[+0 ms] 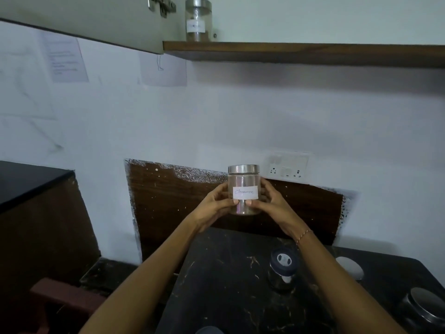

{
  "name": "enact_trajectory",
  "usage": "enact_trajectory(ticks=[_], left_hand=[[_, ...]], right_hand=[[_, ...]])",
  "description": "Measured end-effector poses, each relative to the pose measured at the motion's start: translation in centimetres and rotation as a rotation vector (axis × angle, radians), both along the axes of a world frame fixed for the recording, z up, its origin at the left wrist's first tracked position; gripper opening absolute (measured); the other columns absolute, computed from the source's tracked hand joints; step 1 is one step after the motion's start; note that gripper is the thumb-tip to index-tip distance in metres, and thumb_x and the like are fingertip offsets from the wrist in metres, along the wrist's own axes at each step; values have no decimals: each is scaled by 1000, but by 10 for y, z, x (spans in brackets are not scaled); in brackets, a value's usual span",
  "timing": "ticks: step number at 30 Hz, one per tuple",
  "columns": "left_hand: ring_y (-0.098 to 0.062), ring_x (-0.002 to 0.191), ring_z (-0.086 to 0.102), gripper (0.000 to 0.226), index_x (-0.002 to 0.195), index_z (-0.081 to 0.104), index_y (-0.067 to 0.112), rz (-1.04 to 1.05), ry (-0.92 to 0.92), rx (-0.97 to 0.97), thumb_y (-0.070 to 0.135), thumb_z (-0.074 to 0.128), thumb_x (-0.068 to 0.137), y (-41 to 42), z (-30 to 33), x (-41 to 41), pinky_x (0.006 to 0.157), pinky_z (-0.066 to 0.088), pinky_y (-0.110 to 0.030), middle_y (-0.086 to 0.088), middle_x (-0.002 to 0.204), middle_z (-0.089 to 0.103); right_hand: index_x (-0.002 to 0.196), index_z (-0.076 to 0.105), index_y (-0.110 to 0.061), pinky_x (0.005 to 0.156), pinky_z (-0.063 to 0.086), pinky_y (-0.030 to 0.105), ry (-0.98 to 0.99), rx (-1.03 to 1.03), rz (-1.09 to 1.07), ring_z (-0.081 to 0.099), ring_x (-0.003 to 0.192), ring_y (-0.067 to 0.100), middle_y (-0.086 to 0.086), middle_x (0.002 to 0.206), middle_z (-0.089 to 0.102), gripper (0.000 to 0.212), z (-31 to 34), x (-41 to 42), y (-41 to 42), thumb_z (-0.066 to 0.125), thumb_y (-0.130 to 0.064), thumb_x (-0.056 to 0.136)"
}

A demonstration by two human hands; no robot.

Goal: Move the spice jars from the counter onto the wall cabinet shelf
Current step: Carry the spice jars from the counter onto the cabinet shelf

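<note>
Cinnamon jar (244,189) at frame centre, upright, clasped by left hand (218,203) and right hand (269,201), label forward, bound for shelf (301,51) holding 1 jar (198,19) at upper centre.

I have one view only, worn on the person's head, facing the wall square on and tilted slightly down. The counter (228,285) fills the 6 o'clock edge, close below me; the shelf (301,50) runs along 12 to 1 o'clock, higher and farther off.
</note>
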State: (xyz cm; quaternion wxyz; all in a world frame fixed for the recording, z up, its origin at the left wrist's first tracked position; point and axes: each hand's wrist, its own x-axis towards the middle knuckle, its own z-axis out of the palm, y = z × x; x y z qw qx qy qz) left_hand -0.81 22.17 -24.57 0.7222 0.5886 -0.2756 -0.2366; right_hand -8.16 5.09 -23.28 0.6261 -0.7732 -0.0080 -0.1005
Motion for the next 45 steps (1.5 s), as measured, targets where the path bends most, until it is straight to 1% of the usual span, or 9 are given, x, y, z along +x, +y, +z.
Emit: enact_trajectory(ticks=[7,14,19,23,26,30,35,41,45], left_hand=[[-23,113,58,55,133,43,15,189,-295,84,2,63,84,6,58,5,91,52,-28,-8,118,59],[-20,102,58,62,136,40,11,377,-542,25,5,67,81,9,147,22,91,51,-33,-3,108,57],[-12,95,60,45,125,52,4,465,-565,-165,1,66,82,3,207,36,77,53,-14,-5,107,61],[-13,102,57,46,127,54,9,532,-685,-154,9,67,82,-2,248,59,85,52,-21,-5,114,61],[-22,106,57,52,129,54,12,619,-850,-103,13,70,80,-2,276,80,94,49,-35,-13,118,60],[-26,94,63,45,122,60,8,636,-861,-95,8,70,79,-6,310,109,88,54,-33,-15,103,64],[-20,104,64,34,111,66,0,740,-762,-128,7,72,78,-15,344,146,94,49,-26,-12,109,69],[-19,124,52,38,125,58,6,541,-789,132,-5,47,90,-26,350,185,106,40,-30,-8,130,59],[-20,124,51,41,127,55,3,418,-770,296,-7,40,91,-25,366,200,100,38,-24,-9,131,57]], right_hand=[[141,31,-27,99,44,33,-177,-159,-127,42,130,20,2,143,42,75,52,9,6,72,-19,78],[145,30,-26,91,43,28,-412,-318,-153,45,119,16,6,139,44,75,146,29,10,70,-19,81],[140,37,-22,92,49,31,-546,-280,-168,51,112,15,2,124,53,69,209,50,15,70,-19,80],[139,39,-21,97,48,33,-603,-311,-174,51,120,16,3,132,54,69,251,73,11,73,-23,78],[138,39,-22,89,52,29,-654,-350,-183,57,109,15,5,123,57,68,277,89,12,73,-21,78],[136,41,-23,90,53,36,-667,-360,-244,59,109,21,10,123,59,67,308,120,12,73,-22,77],[133,43,-17,93,51,43,-649,-347,-318,55,111,20,13,122,58,63,336,162,8,72,-21,78],[136,34,-12,85,49,32,-489,-382,-339,53,104,22,11,113,53,67,350,211,-4,69,-9,79],[134,33,-10,93,50,50,-328,-429,-322,53,116,33,16,126,52,68,365,244,-10,68,-3,75]])
